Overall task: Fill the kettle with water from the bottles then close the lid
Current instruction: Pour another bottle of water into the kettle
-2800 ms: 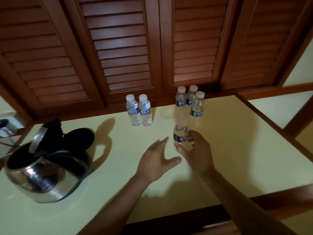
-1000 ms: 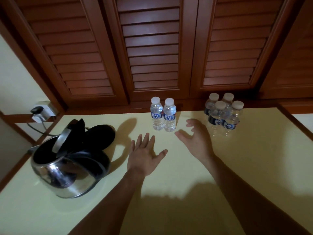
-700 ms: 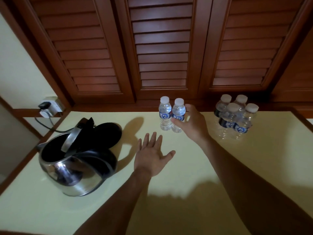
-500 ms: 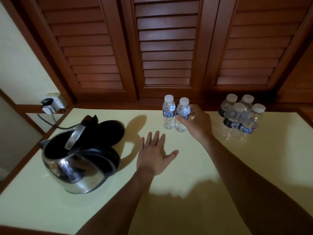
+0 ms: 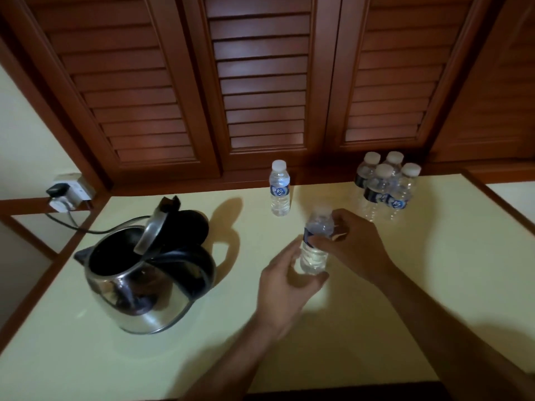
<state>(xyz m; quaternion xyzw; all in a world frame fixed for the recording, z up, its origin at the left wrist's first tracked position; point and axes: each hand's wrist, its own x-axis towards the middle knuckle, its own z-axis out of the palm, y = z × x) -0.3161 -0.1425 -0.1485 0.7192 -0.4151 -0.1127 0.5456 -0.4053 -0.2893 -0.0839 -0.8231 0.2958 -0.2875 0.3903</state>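
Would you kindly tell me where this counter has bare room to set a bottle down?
Bare: the counter strip in front of the kettle, and the stretch right of the right hand, nearer than the four-bottle cluster. Crowded: the cluster at back right; kettle and cord at left.

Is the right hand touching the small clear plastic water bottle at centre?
Touching. In the head view, the right hand wraps the small clear plastic water bottle near its label.

My right hand grips the bottle around its upper half; my left hand curls around its base, thumb nearest me
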